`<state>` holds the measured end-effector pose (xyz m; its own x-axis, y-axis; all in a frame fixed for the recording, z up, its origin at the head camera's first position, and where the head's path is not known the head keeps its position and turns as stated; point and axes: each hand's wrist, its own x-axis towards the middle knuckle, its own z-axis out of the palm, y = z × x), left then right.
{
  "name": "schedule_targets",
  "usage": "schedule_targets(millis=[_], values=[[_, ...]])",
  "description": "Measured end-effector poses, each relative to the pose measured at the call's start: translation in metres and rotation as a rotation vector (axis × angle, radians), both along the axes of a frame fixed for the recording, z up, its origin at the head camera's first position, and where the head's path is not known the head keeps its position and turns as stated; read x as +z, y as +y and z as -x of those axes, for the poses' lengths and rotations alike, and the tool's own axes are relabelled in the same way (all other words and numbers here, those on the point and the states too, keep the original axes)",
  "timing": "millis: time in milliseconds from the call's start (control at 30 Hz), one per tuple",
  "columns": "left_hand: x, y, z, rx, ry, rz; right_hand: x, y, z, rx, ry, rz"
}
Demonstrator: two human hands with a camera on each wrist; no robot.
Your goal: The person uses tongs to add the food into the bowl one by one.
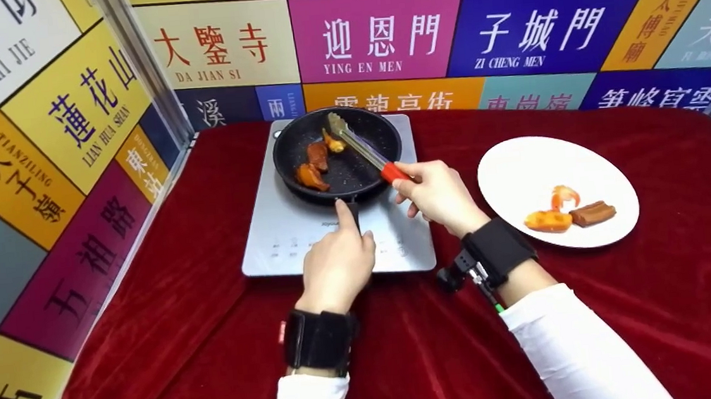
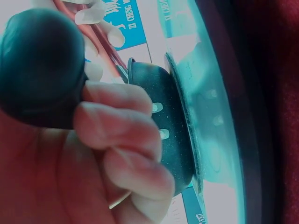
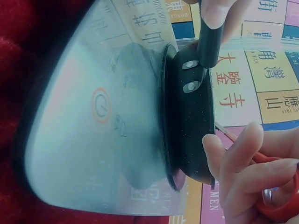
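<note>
My left hand [image 1: 338, 264] grips the handle [image 3: 210, 49] of a black frying pan [image 1: 363, 176], index finger stretched along it toward the rim. The right hand [image 1: 437, 194] holds metal tongs [image 1: 363, 148] by their red grips, reaching over the pan's right rim. Inside the pan, the tong tips overlap a small yellow-orange food piece [image 1: 333, 143]. To the left of it lie a reddish-brown piece [image 1: 317, 156] and a glossy orange-brown piece [image 1: 310, 177]. In the left wrist view the fingers [image 2: 121, 126] curl round the handle, whose rounded end faces the camera.
The pan stands on a silver induction cooker [image 1: 271, 250]. To the right, a white oval plate [image 1: 518, 167] bears a shrimp [image 1: 564, 196], an orange-yellow piece [image 1: 547, 221] and a brown piece [image 1: 592, 213]. Dark red cloth [image 1: 201, 338] covers the table, with sign-covered panels [image 1: 376, 64] behind.
</note>
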<state>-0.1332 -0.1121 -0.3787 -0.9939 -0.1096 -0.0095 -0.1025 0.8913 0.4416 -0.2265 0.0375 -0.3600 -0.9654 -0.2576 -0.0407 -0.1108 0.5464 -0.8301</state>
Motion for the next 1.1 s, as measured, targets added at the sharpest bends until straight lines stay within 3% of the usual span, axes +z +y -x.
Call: schedule_targets(millis=[600,933,1100], values=[[0.0,-0.001,0.0,-0.006,0.018,0.012,0.011,-0.002,0.004,0.037,-0.031,-0.071],[0.0,-0.001,0.0,-0.004,0.005,0.005,0.013,-0.008,0.0,0.067,0.075,-0.237],[0.001,0.0,-0.001,-0.003,-0.001,-0.001,0.012,-0.009,-0.001,0.082,0.097,-0.265]])
